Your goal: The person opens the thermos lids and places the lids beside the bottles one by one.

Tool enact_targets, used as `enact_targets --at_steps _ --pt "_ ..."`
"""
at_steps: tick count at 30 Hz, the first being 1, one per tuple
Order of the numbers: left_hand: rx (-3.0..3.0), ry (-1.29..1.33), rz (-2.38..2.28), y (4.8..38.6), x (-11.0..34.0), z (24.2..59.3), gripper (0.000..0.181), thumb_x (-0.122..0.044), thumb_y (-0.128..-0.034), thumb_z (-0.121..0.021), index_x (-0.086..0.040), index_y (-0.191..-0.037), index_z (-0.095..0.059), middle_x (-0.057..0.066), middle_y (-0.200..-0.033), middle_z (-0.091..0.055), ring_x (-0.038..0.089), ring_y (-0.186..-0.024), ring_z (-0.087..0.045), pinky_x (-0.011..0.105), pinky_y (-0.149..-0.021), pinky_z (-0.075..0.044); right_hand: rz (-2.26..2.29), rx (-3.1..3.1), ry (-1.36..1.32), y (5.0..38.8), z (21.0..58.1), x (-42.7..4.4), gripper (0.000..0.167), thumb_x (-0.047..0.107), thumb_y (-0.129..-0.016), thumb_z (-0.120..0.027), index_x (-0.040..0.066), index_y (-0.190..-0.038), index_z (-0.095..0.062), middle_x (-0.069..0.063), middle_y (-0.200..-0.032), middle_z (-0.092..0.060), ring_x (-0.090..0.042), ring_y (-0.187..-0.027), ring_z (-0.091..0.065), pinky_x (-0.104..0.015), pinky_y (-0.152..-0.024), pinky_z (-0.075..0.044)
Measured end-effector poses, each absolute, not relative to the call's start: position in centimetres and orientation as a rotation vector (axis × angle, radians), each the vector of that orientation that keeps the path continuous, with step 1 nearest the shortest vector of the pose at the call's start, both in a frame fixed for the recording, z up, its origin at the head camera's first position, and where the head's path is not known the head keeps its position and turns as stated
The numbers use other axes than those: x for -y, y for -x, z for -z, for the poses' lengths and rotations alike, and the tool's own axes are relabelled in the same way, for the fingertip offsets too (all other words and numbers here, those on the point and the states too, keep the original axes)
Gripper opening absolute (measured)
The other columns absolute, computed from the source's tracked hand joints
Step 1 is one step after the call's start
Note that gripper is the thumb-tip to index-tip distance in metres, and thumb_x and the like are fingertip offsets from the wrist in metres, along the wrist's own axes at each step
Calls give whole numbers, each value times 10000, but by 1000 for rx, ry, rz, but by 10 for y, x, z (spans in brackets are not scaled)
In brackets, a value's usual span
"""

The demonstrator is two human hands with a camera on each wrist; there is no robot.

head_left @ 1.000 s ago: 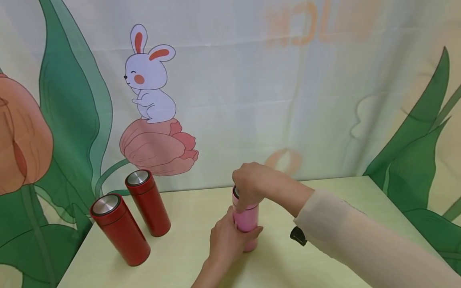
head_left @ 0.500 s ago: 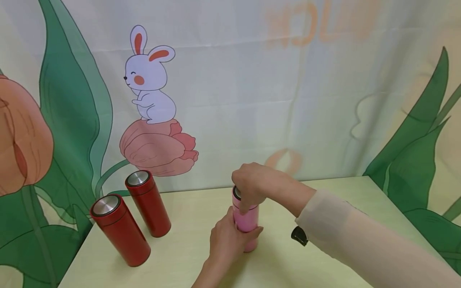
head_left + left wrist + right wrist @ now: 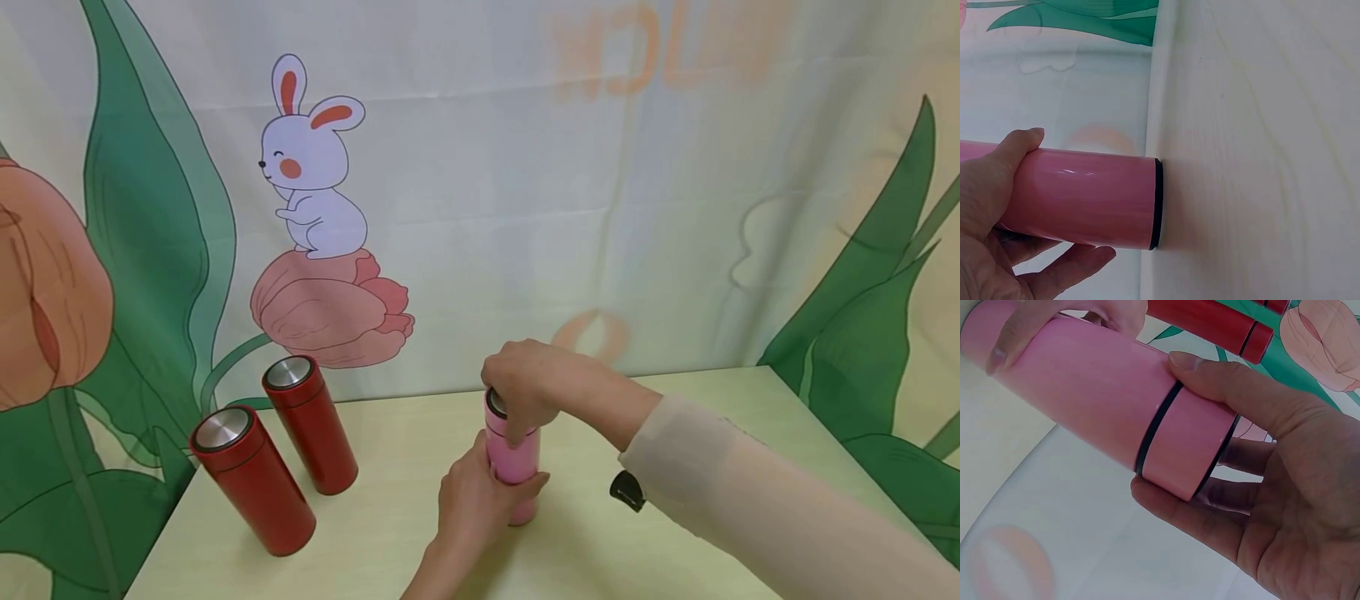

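A pink thermos (image 3: pixel 513 458) stands upright on the table, right of centre in the head view. Low on its body, my left hand (image 3: pixel 472 500) grips it from the left, with the thumb across the near side. From above, my right hand (image 3: pixel 523 379) holds the pink lid (image 3: pixel 1188 444), its thumb and fingers on opposite sides in the right wrist view. A dark ring lies between lid and body; whether the lid is loose I cannot tell. The thermos's black base (image 3: pixel 1158 204) shows at the tabletop in the left wrist view. Part of the lid's steel top is hidden by my right hand.
Two red thermoses with steel-topped lids stand at the left of the table: a nearer one (image 3: pixel 258 487) and one farther back (image 3: pixel 315 433). Behind the pale table (image 3: pixel 397 467) hangs a cloth (image 3: pixel 480 208) printed with a rabbit and tulips.
My right hand has shifted and turned slightly at the lid, so a little more of the steel top shows. My left hand and the pink thermos stay nearly in place.
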State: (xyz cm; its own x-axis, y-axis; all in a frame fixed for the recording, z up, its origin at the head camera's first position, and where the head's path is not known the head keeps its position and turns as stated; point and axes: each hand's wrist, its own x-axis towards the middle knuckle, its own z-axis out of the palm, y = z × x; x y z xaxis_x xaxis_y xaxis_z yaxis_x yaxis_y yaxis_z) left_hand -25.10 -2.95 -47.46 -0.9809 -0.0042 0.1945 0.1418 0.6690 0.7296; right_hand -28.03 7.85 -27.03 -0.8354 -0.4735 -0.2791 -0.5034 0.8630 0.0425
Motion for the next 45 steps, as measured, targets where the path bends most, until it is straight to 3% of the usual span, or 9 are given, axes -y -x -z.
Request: enact_targets --at_steps 13,23,35,41,45 --pt "2713 113 1197 251 29 475 640 -629 -689 -886 -238 -1097 -587 -94 -961 -730 114 -861 -691 345 -729 -511 -155 -2748 817 283 271 -83 375 235 -771 -881 156 -1088 -696 15 -998 -664 -156 -929 -612 -288 -742 -554" --pt "2716 113 1181 251 29 475 633 -621 -690 -885 -233 -1091 -586 -100 -934 -717 108 -841 -674 338 -726 -501 -77 -2712 882 284 272 -91 568 169 -745 -921 204 -1264 -692 8 -1198 -679 -187 -1116 -592 -330 -862 -559" --pt "2711 104 1157 250 28 473 662 -616 -689 -891 -203 -1106 -584 -70 -930 -722 128 -827 -680 349 -713 -508 86 -2702 913 284 275 -99 677 111 -737 -918 249 -1348 -660 23 -1205 -686 -193 -1161 -580 -342 -889 -560" --pt "2704 113 1165 250 28 472 657 -615 -699 -888 -210 -1114 -580 -69 -949 -728 122 -841 -684 346 -730 -518 185 -2712 847 283 277 -106 825 155 -755 -908 230 -1482 -526 1 -1286 -644 -214 -1256 -551 -366 -932 -548" --pt "2697 108 1195 250 29 474 638 -608 -700 -890 -226 -1109 -583 -80 -954 -731 114 -848 -686 344 -739 -517 192 -2744 839 282 279 -110 840 262 -768 -913 155 -1494 -503 -39 -1314 -626 -221 -1253 -565 -373 -965 -540"
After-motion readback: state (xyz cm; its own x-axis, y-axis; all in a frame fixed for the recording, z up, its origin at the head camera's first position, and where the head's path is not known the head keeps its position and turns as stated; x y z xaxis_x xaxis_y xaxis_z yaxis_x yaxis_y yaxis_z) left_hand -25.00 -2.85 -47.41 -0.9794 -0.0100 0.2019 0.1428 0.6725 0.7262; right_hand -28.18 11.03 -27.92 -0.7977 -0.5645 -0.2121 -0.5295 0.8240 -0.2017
